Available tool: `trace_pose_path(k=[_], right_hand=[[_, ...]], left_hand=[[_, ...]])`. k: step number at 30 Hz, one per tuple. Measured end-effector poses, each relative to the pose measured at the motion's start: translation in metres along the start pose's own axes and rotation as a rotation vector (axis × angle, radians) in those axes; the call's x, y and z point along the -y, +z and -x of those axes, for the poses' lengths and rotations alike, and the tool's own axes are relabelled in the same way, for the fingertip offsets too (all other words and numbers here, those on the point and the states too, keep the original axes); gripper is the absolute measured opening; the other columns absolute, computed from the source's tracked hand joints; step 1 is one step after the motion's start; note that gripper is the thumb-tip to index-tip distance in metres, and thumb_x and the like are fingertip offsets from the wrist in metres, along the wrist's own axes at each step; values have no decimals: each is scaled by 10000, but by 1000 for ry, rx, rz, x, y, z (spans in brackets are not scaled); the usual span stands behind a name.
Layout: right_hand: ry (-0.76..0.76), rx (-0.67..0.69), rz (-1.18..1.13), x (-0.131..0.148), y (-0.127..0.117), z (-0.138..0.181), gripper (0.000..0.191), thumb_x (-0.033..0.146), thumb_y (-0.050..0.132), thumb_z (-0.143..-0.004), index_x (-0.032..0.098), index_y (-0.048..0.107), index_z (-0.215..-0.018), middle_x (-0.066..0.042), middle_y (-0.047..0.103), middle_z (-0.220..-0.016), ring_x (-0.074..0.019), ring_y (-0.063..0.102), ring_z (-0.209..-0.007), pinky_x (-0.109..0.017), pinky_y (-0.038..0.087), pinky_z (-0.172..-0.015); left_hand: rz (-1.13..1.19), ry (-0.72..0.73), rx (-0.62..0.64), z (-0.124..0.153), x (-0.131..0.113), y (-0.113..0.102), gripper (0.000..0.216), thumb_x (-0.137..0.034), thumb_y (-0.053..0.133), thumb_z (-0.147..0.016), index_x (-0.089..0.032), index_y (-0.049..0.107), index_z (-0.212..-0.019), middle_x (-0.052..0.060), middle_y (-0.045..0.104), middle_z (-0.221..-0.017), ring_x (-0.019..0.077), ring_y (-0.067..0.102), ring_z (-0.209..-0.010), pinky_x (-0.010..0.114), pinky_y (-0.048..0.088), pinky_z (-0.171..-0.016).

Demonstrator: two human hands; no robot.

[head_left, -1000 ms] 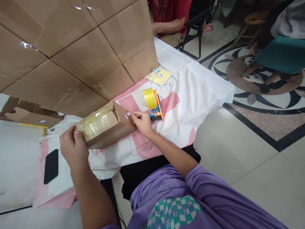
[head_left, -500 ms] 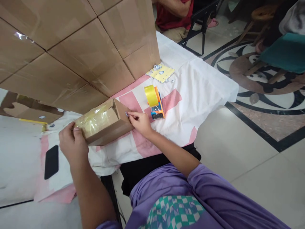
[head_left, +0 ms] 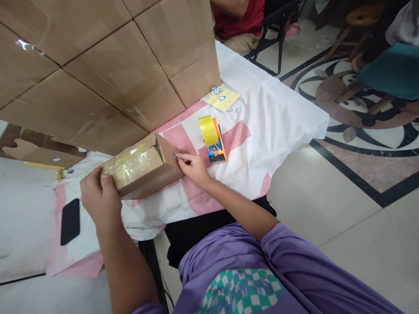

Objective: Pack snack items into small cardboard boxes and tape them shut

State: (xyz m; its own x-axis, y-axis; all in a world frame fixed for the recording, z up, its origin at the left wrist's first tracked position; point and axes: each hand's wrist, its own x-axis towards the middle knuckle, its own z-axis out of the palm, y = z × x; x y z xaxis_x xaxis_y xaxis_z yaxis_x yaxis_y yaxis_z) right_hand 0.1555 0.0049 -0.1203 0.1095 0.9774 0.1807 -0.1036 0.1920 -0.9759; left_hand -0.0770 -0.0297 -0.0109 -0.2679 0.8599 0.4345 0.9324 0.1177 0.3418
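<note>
A taped cardboard box (head_left: 144,176) lies on the cloth-covered table, with shiny yellowish tape along its top. My left hand (head_left: 101,194) wraps round its left end, thumb on the top edge. At the opposite end face, my right hand (head_left: 193,168) pinches a small blue-and-white sticker (head_left: 173,155) against the cardboard; its details are too small to make out. Just beyond my right hand stands a tape dispenser (head_left: 216,148), orange and blue, carrying a roll of yellow tape (head_left: 207,130).
Stacked cardboard boxes (head_left: 108,65) form a wall behind the box. A yellow sheet with small white-blue pieces (head_left: 222,99) lies by its corner. On the left are a dark phone (head_left: 70,222) and an open carton (head_left: 39,150). A person in red (head_left: 238,19) sits beyond the table.
Both hands and the box hold nearly the same position. Only the camera view has shifted very slightly.
</note>
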Motion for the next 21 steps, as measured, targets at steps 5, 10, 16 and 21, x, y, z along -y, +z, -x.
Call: trace_pose_path(k=[5,10,16,21], right_hand=[[86,215,-143,-3,-9,14,529,117,568,-868,182,681,-1380,3,785,-874,-118,661,-716,-228,547,-701],[128,320,-39,16,-16,41,801,101,583,-836,242,400,-1603,121,519,-603,-70,455,-552,-179,397,-579],[142,342,76,23,-21,35,834,117,674,-798,186,428,-1592,90,522,-680,-90,479,-615,-219,393,-608],[63,536,341,37,-33,31,1211,319,866,-736,221,122,-1686,-60,683,-1058,-236,642,-950,-364,519,-842]], left_hand=[[-28,-20,67,-1,-8,-4,535,-435,427,-1057,-102,568,-1451,194,578,-1427,343,511,-1373,526,382,-1171],[15,-43,83,-5,-3,-4,525,-445,411,-1039,-137,583,-1428,183,588,-1408,348,520,-1366,547,380,-1188],[92,1,134,-12,15,1,562,-533,382,-996,-143,607,-1331,177,602,-1385,352,517,-1372,514,388,-1199],[144,9,155,-18,26,3,581,-579,370,-950,-152,607,-1265,190,605,-1351,365,519,-1374,514,375,-1213]])
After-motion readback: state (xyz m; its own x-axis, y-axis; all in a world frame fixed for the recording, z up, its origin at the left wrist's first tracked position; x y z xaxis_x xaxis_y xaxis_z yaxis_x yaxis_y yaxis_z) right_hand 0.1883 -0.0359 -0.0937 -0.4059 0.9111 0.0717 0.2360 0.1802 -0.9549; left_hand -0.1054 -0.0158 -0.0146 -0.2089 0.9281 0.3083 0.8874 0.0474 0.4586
